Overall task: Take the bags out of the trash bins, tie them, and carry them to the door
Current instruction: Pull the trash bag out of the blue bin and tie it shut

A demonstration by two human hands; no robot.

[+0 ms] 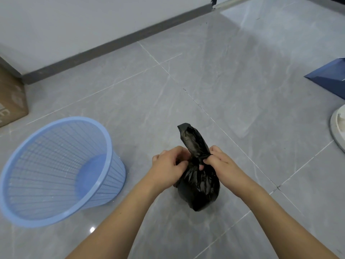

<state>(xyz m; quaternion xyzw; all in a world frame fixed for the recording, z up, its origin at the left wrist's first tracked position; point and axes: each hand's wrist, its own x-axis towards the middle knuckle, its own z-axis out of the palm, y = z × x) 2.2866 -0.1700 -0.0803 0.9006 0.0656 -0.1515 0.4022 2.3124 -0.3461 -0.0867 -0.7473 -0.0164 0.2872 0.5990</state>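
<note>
Bag (198, 186) of thin black film, resting on the floor tiles (242, 81) right of the blue bin (56, 171), soft and probably light; my left hand (169, 166) and right hand (217, 161) pinch its gathered neck, the surest hold.

Grey tiled room along a white wall

Large glossy grey floor tiles (233, 75) with pale veining and thin light grout lines reflect soft light. A white wall (84, 21) with a dark grey baseboard (119, 41) runs across the far side. A cardboard box (11, 101) sits at the floor's left edge; a dark blue object (330, 77) and a white round base (338, 126) sit at its right edge.
</note>
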